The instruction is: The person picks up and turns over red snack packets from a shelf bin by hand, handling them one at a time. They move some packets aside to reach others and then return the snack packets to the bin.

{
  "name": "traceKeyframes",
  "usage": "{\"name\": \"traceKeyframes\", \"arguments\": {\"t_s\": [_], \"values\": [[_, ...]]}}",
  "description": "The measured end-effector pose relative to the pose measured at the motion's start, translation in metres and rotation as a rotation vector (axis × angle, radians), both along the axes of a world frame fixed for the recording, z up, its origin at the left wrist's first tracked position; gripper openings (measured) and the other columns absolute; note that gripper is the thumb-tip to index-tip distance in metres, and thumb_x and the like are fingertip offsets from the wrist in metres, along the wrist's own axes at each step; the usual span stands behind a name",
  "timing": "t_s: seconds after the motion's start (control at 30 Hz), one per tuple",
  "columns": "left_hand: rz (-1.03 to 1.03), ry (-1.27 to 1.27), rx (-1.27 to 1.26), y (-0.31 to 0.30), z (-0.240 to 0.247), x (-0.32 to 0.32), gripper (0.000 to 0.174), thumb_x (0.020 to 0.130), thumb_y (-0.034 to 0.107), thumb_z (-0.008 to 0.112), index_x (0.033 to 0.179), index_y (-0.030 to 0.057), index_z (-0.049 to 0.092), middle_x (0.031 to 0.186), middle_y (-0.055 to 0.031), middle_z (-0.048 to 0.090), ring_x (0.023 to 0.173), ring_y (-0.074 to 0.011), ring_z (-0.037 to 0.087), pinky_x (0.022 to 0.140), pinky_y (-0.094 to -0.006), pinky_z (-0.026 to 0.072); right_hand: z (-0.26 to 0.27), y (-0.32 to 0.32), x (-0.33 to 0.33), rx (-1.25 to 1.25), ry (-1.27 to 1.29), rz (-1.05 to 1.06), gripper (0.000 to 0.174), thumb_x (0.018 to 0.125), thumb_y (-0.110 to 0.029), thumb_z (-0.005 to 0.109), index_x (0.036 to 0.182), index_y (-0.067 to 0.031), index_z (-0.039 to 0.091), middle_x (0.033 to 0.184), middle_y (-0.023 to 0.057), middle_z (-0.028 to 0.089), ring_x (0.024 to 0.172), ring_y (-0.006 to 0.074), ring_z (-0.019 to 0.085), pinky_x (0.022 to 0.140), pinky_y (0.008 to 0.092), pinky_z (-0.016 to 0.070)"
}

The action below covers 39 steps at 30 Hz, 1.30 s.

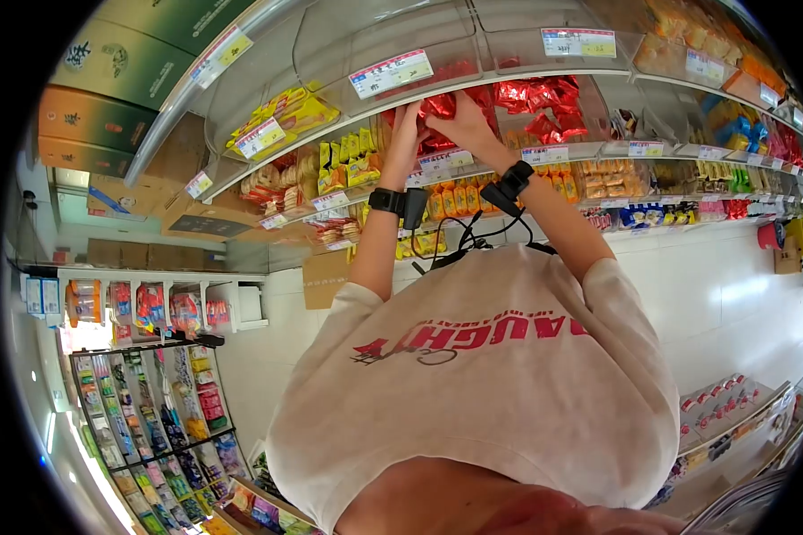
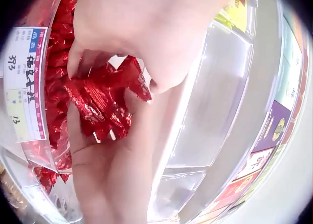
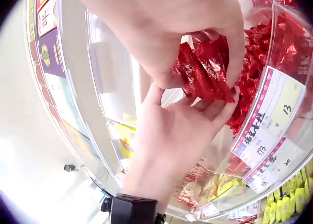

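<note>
Gripping shiny red foil-wrapped packets (image 3: pixel 208 70) with bare left hand (image 3: pixel 181 121) and right hand (image 3: pixel 195 21), near front edge of clear plastic bin (image 3: pixel 272 43).

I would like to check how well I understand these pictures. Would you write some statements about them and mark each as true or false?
1. The left hand and the right hand both hold red packets. True.
2. The person's shirt is plain black. False: it is pale, with red lettering.
3. A black band is on each wrist. True.
4. The right hand is gloved. False: both hands are bare.
5. A price label near the red packets shows 13. True.
</note>
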<state>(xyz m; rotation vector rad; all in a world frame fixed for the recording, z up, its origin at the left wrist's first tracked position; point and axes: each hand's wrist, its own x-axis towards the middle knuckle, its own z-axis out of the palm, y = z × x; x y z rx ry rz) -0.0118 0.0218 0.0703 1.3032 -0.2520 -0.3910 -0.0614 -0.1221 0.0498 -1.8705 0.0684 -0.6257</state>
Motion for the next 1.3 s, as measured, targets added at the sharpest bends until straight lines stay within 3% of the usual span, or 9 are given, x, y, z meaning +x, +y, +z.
{"name": "traceKeyframes", "arguments": {"t_s": [0.27,0.37,0.5,0.63,0.73,0.9,1.0,1.13,1.3], "values": [[0.032,-0.307,0.167,-0.011,0.013,-0.007,0.063,0.105,0.04,0.055,0.149,-0.0035,0.043,0.148,-0.0159,0.05,0.136,-0.0239,0.046,0.114,-0.0334,0.0328,0.016,-0.008,0.0,-0.04,0.01,0.037,0.083,0.076,-0.04,0.079,0.136,0.0058,0.047,0.125,0.0324,0.06,0.116,0.0461,0.06,0.098,0.0478,0.0514],[0.079,-0.421,0.442,-0.004,0.01,0.006,0.052,0.103,0.037,0.056,0.137,-0.0024,0.057,0.13,-0.0194,0.063,0.124,-0.0317,0.057,0.105,-0.0361,0.0423,0.021,-0.017,0.003,-0.041,0.091,0.004,0.066,0.078,-0.038,0.079,0.128,0.0006,0.058,0.123,0.0271,0.064,0.112,0.0422,0.063,0.094,0.0445,0.0528],[0.255,-1.02,0.834,-0.002,-0.001,0.014,0.038,0.094,0.024,0.061,0.127,0.0048,0.064,0.121,-0.0241,0.066,0.112,-0.0482,0.057,0.103,-0.0455,0.0446,0.014,-0.022,0.007,-0.23,-0.002,-0.084,0.06,0.083,-0.036,0.075,0.131,-0.0048,0.057,0.128,0.0265,0.06,0.112,0.0427,0.062,0.094,0.0449,0.0529],[0.354,-1.503,1.101,-0.01,-0.016,0.036,0.046,0.088,0.03,0.068,0.13,0.0122,0.064,0.118,-0.0185,0.069,0.111,-0.0401,0.062,0.101,-0.0545,0.0452,0.002,-0.013,0.023,-0.385,-0.064,-0.26,0.055,0.086,-0.038,0.071,0.131,-0.0094,0.058,0.148,0.0263,0.041,0.124,0.047,0.052,0.1,0.0495,0.0501],[0.28,-1.492,1.038,-0.006,-0.028,0.063,0.046,0.088,0.031,0.069,0.131,0.0149,0.064,0.118,-0.0161,0.069,0.112,-0.0388,0.063,0.1,-0.0526,0.0463,-0.028,-0.019,0.061,-0.494,-0.03,-0.336,0.07,0.085,-0.048,0.067,0.146,-0.0162,0.052,0.149,0.0245,0.047,0.118,0.0439,0.06,0.095,0.0505,0.0542],[0.301,-1.537,0.927,0.011,-0.023,0.078,0.04,0.09,0.03,0.07,0.127,0.0161,0.065,0.12,-0.0208,0.065,0.106,-0.0424,0.061,0.091,-0.0525,0.0491,-0.008,-0.025,0.074,-0.651,0.26,0.017,0.059,0.094,-0.05,0.058,0.135,-0.0082,0.056,0.139,0.0284,0.054,0.132,0.0431,0.049,0.111,0.0511,0.04],[0.217,-1.304,1.003,0.017,-0.039,0.094,0.043,0.087,0.023,0.073,0.129,0.0148,0.064,0.131,-0.0193,0.06,0.119,-0.0445,0.054,0.098,-0.053,0.0471,-0.015,-0.012,0.084,-0.674,0.201,0.036,0.055,0.092,-0.048,0.059,0.133,-0.0115,0.061,0.13,0.0226,0.062,0.124,0.0426,0.056,0.103,0.0465,0.0478],[0.198,-1.237,0.867,0.023,-0.024,0.08,0.038,0.085,0.02,0.074,0.122,0.0122,0.066,0.125,-0.0197,0.063,0.114,-0.0445,0.056,0.094,-0.0519,0.0492,0.012,-0.001,0.076,-0.352,0.436,-0.051,0.061,0.095,-0.054,0.053,0.138,-0.0119,0.056,0.147,0.0228,0.049,0.131,0.0403,0.052,0.106,0.0471,0.0459],[0.175,-1.209,0.857,0.021,-0.029,0.082,0.036,0.085,0.016,0.072,0.12,0.0085,0.066,0.12,-0.021,0.065,0.11,-0.0454,0.058,0.093,-0.0515,0.0494,0.004,0.008,0.095,-0.811,0.322,-0.113,0.057,0.098,-0.051,0.049,0.134,-0.0073,0.058,0.137,0.0256,0.056,0.13,0.0392,0.053,0.107,0.049,0.0428]]}}
